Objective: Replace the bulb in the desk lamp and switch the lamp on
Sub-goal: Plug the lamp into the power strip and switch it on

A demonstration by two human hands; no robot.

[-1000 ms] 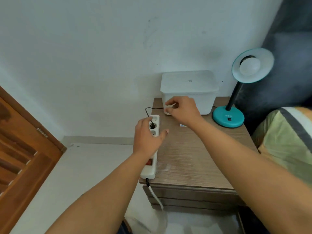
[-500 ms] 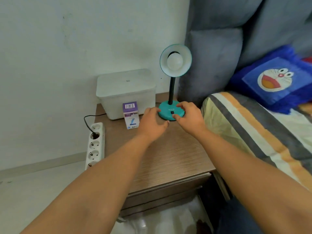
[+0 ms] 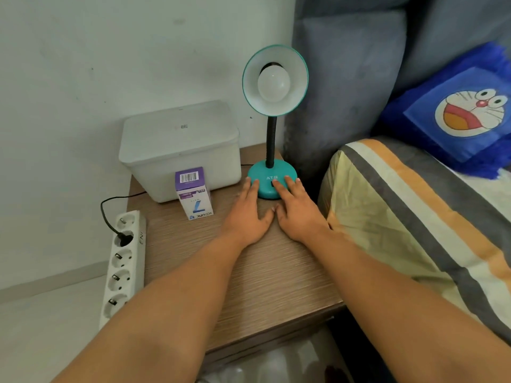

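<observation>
While both hands lie flat and spread on the nightstand (image 3: pixel 265 275), the desk lamp (image 3: pixel 272 172) stands at the back right corner, its teal base just beside the grey headboard (image 3: pixel 348 87). Left hand (image 3: pixel 247 214) has fingertips touching the left edge of the base; right hand (image 3: pixel 297 211) has fingers on the front of the base, at the small dark switch, holding nothing. Thumbs touch each other. Bulb (image 3: pixel 273 82) sits in the shade, unlit, facing the camera. Nothing blocks the lamp from the front; white storage box (image 3: pixel 179 147) is just beside it on the left, purple bulb carton (image 3: pixel 193 193) upright in front of that box. Power strip (image 3: pixel 124 261) lies along the nightstand's left edge, one black plug (image 3: pixel 124 239) in the second socket, cord running behind the box. Striped bedding (image 3: pixel 414 225) and blue cartoon pillow (image 3: pixel 456 114) to the right. Versus half a second ago: hands were curled at the base, now flattened and fanned out; lamp, box and carton unmoved. Count: one lamp, one bulb, one carton, one box, one strip with five sockets, one plug, two hands.
</observation>
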